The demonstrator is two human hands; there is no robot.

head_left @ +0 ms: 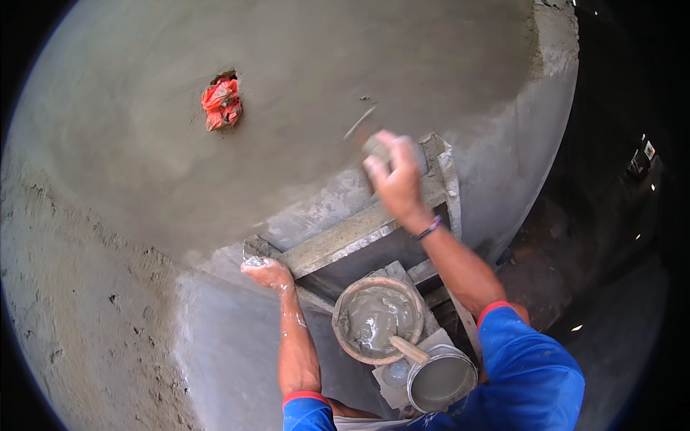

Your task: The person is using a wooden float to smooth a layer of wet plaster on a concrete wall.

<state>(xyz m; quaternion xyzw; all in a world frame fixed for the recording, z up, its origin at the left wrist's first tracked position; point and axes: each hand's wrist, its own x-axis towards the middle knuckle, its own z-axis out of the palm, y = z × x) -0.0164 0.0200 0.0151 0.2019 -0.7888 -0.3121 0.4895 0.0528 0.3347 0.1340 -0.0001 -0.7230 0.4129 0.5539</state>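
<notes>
Hands (399, 181) are near a patchy grey wall (309, 100) beside dark space (607, 237).

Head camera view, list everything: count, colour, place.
Plastered wall: 1, grey, top and left.
Crumpled plastic in wall hole: 1, red, upper left.
Mortar-smeared wooden frame: 1, grey, centre.
Round mortar-filled tub: 1, brownish, lower centre.
Wooden handle: 1, tan, at tub's rim.
Round bucket: 1, pale grey, beside tub.
Small round item: 1, translucent, beside bucket.
Blurred hand tool: 1, greyish, upper centre.
Wristband: 1, dark, right wrist.
Sleeves: 2, blue, bottom.
Left hand: 1, mortar-whitened, at frame's left end.
Right hand: 1, bare, on tool.
</notes>
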